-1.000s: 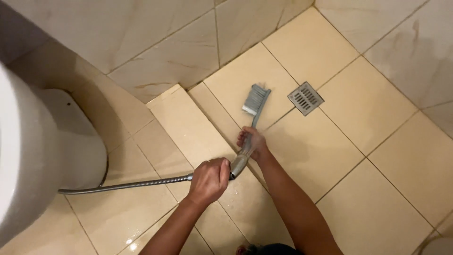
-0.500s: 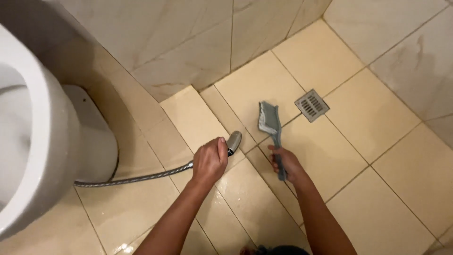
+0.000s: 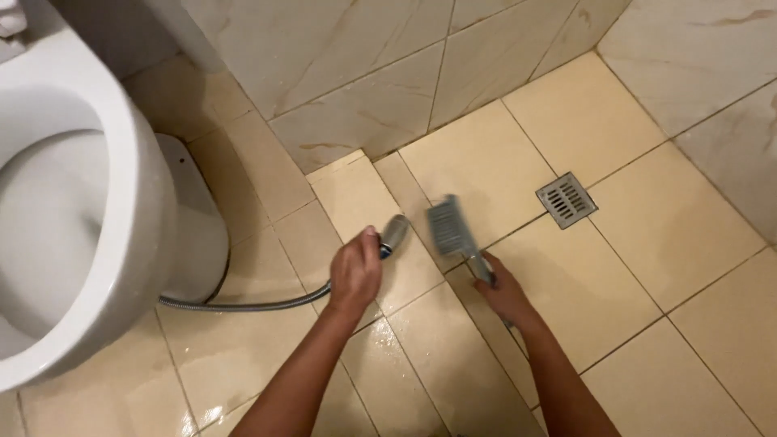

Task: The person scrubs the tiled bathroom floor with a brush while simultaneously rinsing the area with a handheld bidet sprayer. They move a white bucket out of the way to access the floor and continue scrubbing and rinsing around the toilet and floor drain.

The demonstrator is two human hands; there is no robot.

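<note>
Beside the white toilet point(image 3: 81, 218), the wet tiled floor point(image 3: 647, 243) appears to be mid-scrub: a spray head point(image 3: 394, 235) on a metal hose point(image 3: 243, 306) is gripped in the closed left hand point(image 3: 356, 271), and a grey brush point(image 3: 451, 228), farther from the toilet toward the floor drain point(image 3: 566, 199), is clasped by its handle in the right hand point(image 3: 503, 293). More scrubbing strokes with rinsing seem called for. No water stream can be made out, and the toilet's far side is cut off.
</note>
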